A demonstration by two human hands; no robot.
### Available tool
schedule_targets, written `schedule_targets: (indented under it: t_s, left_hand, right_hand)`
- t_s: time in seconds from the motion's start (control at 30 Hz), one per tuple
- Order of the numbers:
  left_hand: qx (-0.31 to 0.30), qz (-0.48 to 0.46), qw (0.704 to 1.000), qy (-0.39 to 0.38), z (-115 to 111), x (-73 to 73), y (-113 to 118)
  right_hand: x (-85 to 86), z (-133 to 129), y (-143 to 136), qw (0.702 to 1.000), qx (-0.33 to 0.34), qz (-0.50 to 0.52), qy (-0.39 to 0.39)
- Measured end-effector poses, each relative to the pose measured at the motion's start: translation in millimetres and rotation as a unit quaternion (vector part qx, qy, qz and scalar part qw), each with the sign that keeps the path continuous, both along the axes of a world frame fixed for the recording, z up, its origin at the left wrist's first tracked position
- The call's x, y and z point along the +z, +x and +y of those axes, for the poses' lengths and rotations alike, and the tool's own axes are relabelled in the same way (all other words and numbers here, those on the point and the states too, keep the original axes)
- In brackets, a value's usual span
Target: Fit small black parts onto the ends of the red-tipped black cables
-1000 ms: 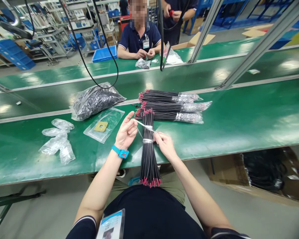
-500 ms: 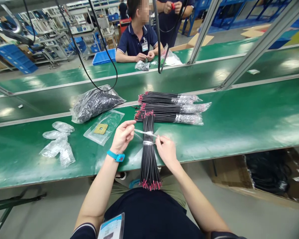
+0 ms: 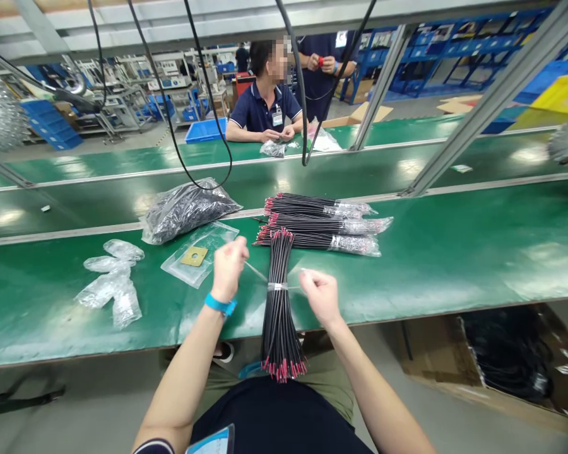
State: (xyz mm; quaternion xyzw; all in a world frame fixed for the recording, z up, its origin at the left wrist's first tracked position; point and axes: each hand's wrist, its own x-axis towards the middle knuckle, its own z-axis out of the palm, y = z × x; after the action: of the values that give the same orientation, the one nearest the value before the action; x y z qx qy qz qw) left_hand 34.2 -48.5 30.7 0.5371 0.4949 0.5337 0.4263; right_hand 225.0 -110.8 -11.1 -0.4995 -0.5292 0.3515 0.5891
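On both sides of the black wire bundle (image 3: pixel 278 315), 2 closed hands, left (image 3: pixel 228 268) and right (image 3: pixel 320 296), hold the clear strip (image 3: pixel 256 272) ends

Black wires (image 3: pixel 278 309) show pinkish-red tips above a solid green tabletop (image 3: pixel 435 252).

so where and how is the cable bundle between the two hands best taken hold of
Probably by its narrow waist, just below the clear band, from above: the bundle flares at its lower end, which juts past the table, and the band's ends stretch out to both sides.
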Motion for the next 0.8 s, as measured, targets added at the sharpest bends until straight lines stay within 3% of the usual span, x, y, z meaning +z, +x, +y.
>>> schedule_targets:
  t_s: [0.1,0.2,0.27,0.37,0.5,0.63,0.73,0.8]
  left_hand:
    - [0.055,-0.073,0.994,-0.065,7,-7.7,-17]
    - [0.093,0.058,0.993,0.033,-23,-6.7,-12]
    - [0.106,0.169,0.975,0.1,-55,-6.9,3]
    - [0.008,0.314,0.943,0.11,-93,-19.0,27]
    - [-0.026,0.389,0.919,0.051,-100,-44.4,41]
    - [-0.055,0.296,0.954,-0.016,-86,-50.0,34]
    - [-0.112,0.087,0.982,-0.128,-82,-44.6,29]
    - [-0.189,-0.083,0.957,-0.206,-84,-40.9,30]
  right_hand:
    - [-14.9,1,14,0.987,-0.03,0.146,-0.052]
    - [-18.4,-3,15,0.969,-0.023,0.236,-0.072]
    - [-11.7,-7,10,0.963,-0.013,0.26,-0.07]
    - [6.0,-10,-1,0.961,0.011,0.271,-0.055]
    - [29.1,-8,-16,0.957,0.065,0.28,-0.034]
    - [51.2,-3,-23,0.942,0.132,0.309,-0.017]
    - [75.9,1,-26,0.929,0.176,0.325,0.006]
    - [96.7,2,-27,0.927,0.19,0.321,0.024]
